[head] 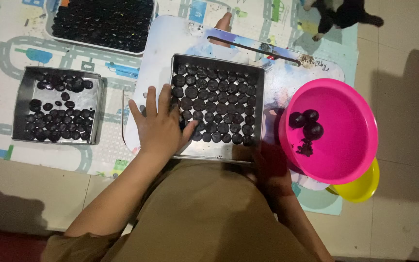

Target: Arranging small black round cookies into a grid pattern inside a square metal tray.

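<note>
Tiled floor, with a play mat point(35, 43) printed with grey roads spread over it, and a pale board point(292, 73) with a dark slot handle lying on the mat. On the board sits a square metal tray point(219, 154), edges roughly square to the view, no real long axis; its far edge tilts slightly down to the right. Tray is packed with dark round flattened balls point(219, 104) in tight rows, filling about the far three quarters; bare metal strip along the near edge. Left hand point(158, 127) lies palm-down over the tray's left rim, fingers spread wide and pointing away from the body, thumb reaching into the near rows, touching the balls. Right hand point(267, 162) is at the tray's near right corner, in shadow; cannot tell how its fingers stand or whether it grips the rim. Just right of the tray: pink bowl point(355, 121) with a few dark balls in it, overlapping a yellow bowl point(364, 187). Left on the mat, well apart: second metal tray point(20, 104), partly filled with the same balls, loosely arranged. Far left at top: white tray point(49, 31) crammed with them.
</note>
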